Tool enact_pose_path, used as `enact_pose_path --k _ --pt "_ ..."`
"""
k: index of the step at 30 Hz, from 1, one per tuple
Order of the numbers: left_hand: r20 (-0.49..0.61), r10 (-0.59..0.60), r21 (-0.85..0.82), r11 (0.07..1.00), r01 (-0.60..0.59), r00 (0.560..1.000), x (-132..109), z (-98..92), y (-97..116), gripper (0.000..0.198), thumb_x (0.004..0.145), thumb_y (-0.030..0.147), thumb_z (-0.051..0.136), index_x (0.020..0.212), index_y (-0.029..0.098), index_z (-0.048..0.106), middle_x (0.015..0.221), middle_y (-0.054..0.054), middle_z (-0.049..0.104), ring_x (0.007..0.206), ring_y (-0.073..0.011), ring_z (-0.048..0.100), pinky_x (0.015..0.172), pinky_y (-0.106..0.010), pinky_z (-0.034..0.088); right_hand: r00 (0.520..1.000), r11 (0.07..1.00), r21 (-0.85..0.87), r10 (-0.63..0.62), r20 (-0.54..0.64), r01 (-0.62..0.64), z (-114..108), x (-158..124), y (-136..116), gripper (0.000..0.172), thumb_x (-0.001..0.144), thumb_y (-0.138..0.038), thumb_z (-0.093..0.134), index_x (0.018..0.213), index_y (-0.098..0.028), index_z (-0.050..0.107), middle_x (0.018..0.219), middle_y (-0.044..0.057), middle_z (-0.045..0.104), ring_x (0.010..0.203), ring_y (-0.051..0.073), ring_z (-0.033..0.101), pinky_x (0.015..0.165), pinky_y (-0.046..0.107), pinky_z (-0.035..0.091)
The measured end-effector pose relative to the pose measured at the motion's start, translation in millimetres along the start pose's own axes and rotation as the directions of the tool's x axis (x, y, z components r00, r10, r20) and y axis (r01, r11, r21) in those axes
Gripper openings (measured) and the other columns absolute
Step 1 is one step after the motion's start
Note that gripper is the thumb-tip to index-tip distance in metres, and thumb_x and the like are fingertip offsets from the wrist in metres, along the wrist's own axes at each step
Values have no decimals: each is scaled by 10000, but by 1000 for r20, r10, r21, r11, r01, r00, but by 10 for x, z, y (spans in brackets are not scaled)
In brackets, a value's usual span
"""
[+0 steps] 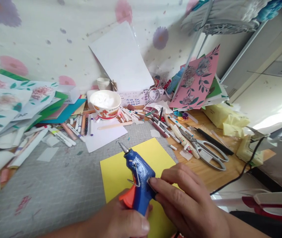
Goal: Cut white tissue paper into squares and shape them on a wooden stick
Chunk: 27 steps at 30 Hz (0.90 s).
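Observation:
A blue hot glue gun [141, 178] with an orange trigger is gripped around its handle by my left hand [126, 215]. Its metal nozzle points up and to the left, and a bent wire stand shows on its side. My right hand [188, 198] has its fingers closed against the back end of the gun; a small thing seems to be at the fingertips, too hidden to name. Below both hands lies a sheet of yellow paper [113, 172] on the grey cutting mat [64, 185].
Markers and pencils lie strewn behind the mat. A paper bowl [105, 103] of white stuff stands at the back. Large scissors [206, 148] rest to the right near a yellow tissue pack [226, 119]. A black cable [245, 170] hangs at right. Flower pictures [7, 99] are stacked left.

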<state>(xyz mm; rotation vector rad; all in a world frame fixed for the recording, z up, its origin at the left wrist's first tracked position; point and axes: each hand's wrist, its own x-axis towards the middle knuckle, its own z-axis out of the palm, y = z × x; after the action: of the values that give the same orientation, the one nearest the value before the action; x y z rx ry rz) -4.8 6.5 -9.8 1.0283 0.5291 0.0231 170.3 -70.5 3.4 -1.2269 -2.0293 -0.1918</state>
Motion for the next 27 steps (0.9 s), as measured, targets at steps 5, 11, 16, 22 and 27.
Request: enact_pose_path --k 5,11,16,22,27 --pt "27 18 52 998 -19 999 -7 -12 -46 197 623 346 593 558 191 491 501 24 478 518 -137 414 517 -281 274 1000 999 31 -3 -18 3 51 44 1 193 855 -91 585 1043 -97 629 835 98 677 688 186 556 624 340 484" --pt "-79 62 62 996 -57 995 -10 -28 -129 162 605 341 553 583 186 509 512 16 492 518 -140 426 490 -266 291 1000 1000 -2 -27 -10 27 91 82 -2 201 892 -118 544 1066 -76 633 869 114 687 709 194 569 646 346 477" --pt "-8 76 74 994 -75 997 33 -85 -131 152 581 311 594 566 191 502 494 16 513 499 -131 420 466 -256 279 999 999 -39 -35 -11 34 81 117 -38 170 901 -131 530 1009 -102 658 815 104 683 654 179 548 593 325 462" --pt "34 156 -10 988 -156 987 66 -63 -121 166 636 271 570 520 183 490 481 10 476 502 -130 409 475 -256 283 990 991 -7 -136 -27 135 116 92 -58 165 901 -125 517 883 -99 679 765 97 663 672 188 547 606 341 448" --pt "12 207 30 978 -207 978 72 -75 -114 137 624 177 624 548 173 511 538 27 472 561 -125 400 512 -259 328 998 998 0 -60 -36 60 133 125 -58 189 903 -105 514 1031 -84 651 825 111 670 690 185 557 628 332 469"
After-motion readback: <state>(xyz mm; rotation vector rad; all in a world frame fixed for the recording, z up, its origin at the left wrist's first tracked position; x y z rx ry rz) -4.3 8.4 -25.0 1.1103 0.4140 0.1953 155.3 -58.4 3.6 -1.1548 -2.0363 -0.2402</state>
